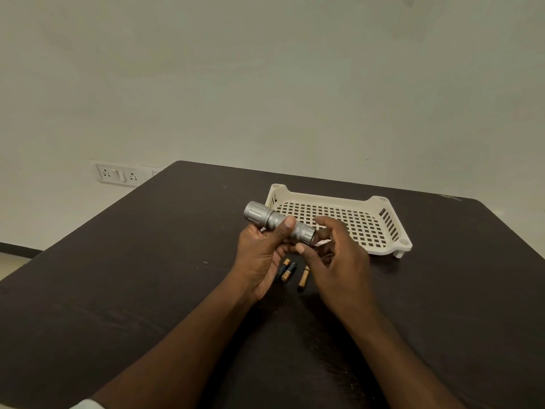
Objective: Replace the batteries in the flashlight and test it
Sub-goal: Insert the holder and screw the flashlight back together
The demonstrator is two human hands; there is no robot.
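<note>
A silver flashlight is held above the dark table, its wide head pointing up and left. My left hand grips its knurled body, thumb across the top. My right hand is at the tail end with its fingers curled around that end and the thumb reaching under it. I cannot tell whether these fingers hold a small part. Below the hands, two black-and-copper batteries lie side by side on the table, and a gold-coloured battery lies just to their right.
A cream plastic tray with a perforated floor stands on the table behind my right hand. A wall with a socket plate is beyond the table's far left edge. The table's left edge runs diagonally toward me.
</note>
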